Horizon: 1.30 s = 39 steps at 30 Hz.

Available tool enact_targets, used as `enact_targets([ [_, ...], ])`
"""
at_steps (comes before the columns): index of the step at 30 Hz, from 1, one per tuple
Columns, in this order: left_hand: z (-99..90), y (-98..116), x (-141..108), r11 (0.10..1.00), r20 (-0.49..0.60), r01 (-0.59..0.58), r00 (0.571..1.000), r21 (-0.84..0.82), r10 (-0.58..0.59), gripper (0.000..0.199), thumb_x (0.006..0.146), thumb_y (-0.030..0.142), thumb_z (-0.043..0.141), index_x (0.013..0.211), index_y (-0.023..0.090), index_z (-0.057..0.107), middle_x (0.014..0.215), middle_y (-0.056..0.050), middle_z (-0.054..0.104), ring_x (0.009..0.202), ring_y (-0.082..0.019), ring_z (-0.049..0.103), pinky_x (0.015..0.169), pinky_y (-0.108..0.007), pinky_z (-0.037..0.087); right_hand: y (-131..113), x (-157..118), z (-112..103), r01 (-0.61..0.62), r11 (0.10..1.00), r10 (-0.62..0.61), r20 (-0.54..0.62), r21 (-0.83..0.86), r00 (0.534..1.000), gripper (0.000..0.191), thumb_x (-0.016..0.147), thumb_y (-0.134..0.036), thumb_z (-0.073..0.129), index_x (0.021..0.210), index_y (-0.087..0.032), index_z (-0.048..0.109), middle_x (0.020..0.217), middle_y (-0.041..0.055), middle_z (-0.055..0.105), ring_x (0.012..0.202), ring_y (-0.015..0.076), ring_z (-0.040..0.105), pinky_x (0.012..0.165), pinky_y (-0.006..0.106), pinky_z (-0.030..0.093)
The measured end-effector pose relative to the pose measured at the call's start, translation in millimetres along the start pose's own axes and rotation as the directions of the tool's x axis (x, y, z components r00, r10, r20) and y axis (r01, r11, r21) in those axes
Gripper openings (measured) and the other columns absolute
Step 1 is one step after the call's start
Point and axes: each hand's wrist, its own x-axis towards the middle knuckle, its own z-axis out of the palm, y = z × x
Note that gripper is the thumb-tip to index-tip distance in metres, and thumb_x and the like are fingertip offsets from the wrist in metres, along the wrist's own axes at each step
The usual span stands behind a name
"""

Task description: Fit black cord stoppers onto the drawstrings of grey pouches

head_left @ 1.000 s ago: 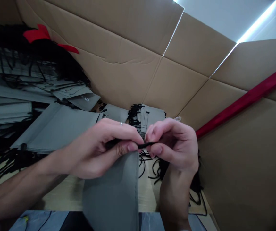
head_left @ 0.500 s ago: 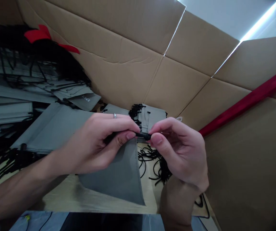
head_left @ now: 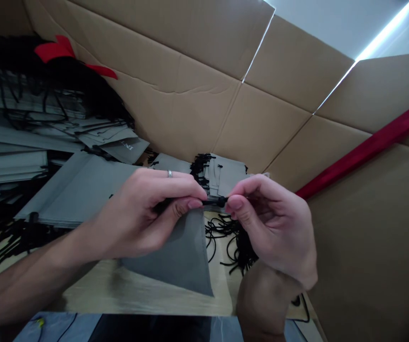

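Note:
Between my two hands a short stretch of black cord (head_left: 211, 202) runs, with a knot (head_left: 222, 201) close to the right fingertips. My left hand (head_left: 154, 209), a ring on one finger, pinches the cord between thumb and index finger. Thumb and index finger of my right hand (head_left: 271, 223) pinch the cord on the other side of the knot. A grey fabric pouch (head_left: 175, 256) hangs below my left hand, its upper part hidden behind the fingers. Beyond the hands lie loose black cords (head_left: 242, 249) on the table.
Grey pouches (head_left: 79, 190) with black cords are stacked at the left, a red strip (head_left: 54, 51) on a dark heap behind them. More pouches (head_left: 227, 175) lie against the cardboard wall (head_left: 190, 109). A dark red band (head_left: 364, 147) crosses the right side. The pale tabletop (head_left: 154, 297) is in front.
My right hand has shifted slightly right, and the knot has moved right with it. The pouch's lower corner has risen slightly. My left hand stays nearly in place.

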Motion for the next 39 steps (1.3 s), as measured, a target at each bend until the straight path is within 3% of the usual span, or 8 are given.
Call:
enact_targets([
  [4, 3.2, -5, 1, 0.999, -0.024, -0.015, 1.0, 0.035, 0.016, 0.021, 0.11, 0.009, 0.062, 0.1, 0.017, 0.079, 0.082, 0.001, 0.077, 0.065, -0.007, 0.064, 0.06, -0.02, 0.046, 5, 1, -2, -0.126, 0.965, 0.11, 0.084, 0.229, 0.99, 0.017, 0.105, -0.028, 0.088, 0.094, -0.021, 0.077, 0.074, -0.0024, 0.076, 0.053, 0.0081, 0.06, 0.044, 0.017, 0.046],
  [7, 5.4, -10, 1, 0.998, -0.063, -0.023, 0.998, 0.064, 0.027, 0.019, 0.111, 0.013, 0.064, 0.1, 0.018, 0.079, 0.081, 0.001, 0.077, 0.063, -0.008, 0.064, 0.059, -0.022, 0.045, 14, 3, -1, -0.181, 0.924, 0.16, 0.089, 0.337, 0.983, 0.02, 0.103, -0.034, 0.092, 0.096, -0.021, 0.078, 0.073, -0.0019, 0.076, 0.051, 0.0089, 0.06, 0.043, 0.018, 0.047],
  [12, 6.3, -11, 2, 0.991, -0.083, -0.015, 0.996, 0.13, 0.026, 0.021, 0.11, 0.013, 0.061, 0.099, 0.021, 0.076, 0.078, 0.002, 0.075, 0.061, -0.009, 0.062, 0.058, -0.024, 0.044, 25, 4, -6, -0.2, 0.947, 0.156, 0.187, 0.25, 0.97, 0.036, 0.11, -0.057, 0.08, 0.103, -0.021, 0.076, 0.084, 0.0015, 0.078, 0.063, 0.0123, 0.065, 0.053, 0.022, 0.052],
  [17, 8.7, -8, 1, 0.985, -0.091, -0.031, 0.995, 0.167, 0.047, 0.019, 0.109, 0.009, 0.062, 0.097, 0.018, 0.075, 0.076, 0.003, 0.07, 0.062, -0.009, 0.06, 0.058, -0.022, 0.043, 20, 6, -1, -0.126, 0.985, 0.102, 0.197, 0.117, 0.975, 0.067, 0.102, -0.085, 0.071, 0.087, -0.02, 0.073, 0.07, 0.0001, 0.067, 0.061, 0.0137, 0.055, 0.053, 0.027, 0.04],
  [21, 11.3, -7, -1, 0.986, -0.08, -0.039, 0.995, 0.163, 0.052, 0.017, 0.109, 0.01, 0.061, 0.099, 0.016, 0.073, 0.075, 0.004, 0.063, 0.06, -0.008, 0.053, 0.057, -0.023, 0.04, 16, 12, 18, -0.013, 0.996, 0.009, 0.046, 0.091, 0.999, 0.067, 0.107, -0.068, 0.079, 0.065, -0.02, 0.058, 0.058, -0.0046, 0.049, 0.055, 0.0101, 0.04, 0.051, 0.028, 0.03],
  [25, 13.8, -8, -4, 0.984, -0.066, -0.066, 0.995, 0.166, 0.078, 0.016, 0.11, 0.009, 0.061, 0.101, 0.017, 0.072, 0.078, 0.003, 0.066, 0.062, -0.008, 0.057, 0.058, -0.023, 0.041, 20, 14, 27, -0.003, 0.993, 0.013, -0.078, 0.117, 0.997, 0.068, 0.109, -0.057, 0.082, 0.062, -0.02, 0.049, 0.06, -0.0054, 0.039, 0.057, 0.0095, 0.031, 0.052, 0.029, 0.026],
  [34, 7.6, -9, -2, 0.992, -0.017, -0.107, 0.994, 0.063, 0.108, 0.023, 0.106, 0.003, 0.056, 0.099, 0.018, 0.071, 0.085, 0.003, 0.078, 0.074, -0.008, 0.073, 0.069, -0.018, 0.053, 40, 16, 32, -0.137, 0.854, 0.122, 0.063, 0.503, 0.991, 0.07, 0.107, -0.068, 0.079, 0.064, -0.023, 0.047, 0.055, -0.0063, 0.04, 0.049, 0.0092, 0.029, 0.045, 0.028, 0.024],
  [39, 3.6, -4, 1, 0.999, -0.033, 0.009, 0.999, 0.034, -0.008, 0.02, 0.109, 0.013, 0.062, 0.095, 0.017, 0.075, 0.074, 0.004, 0.071, 0.06, -0.007, 0.057, 0.057, -0.019, 0.043, 42, 17, 24, -0.025, 0.928, 0.022, 0.01, 0.371, 1.0, 0.065, 0.112, -0.065, 0.073, 0.066, -0.021, 0.056, 0.059, -0.0027, 0.05, 0.055, 0.0115, 0.041, 0.051, 0.029, 0.03],
])
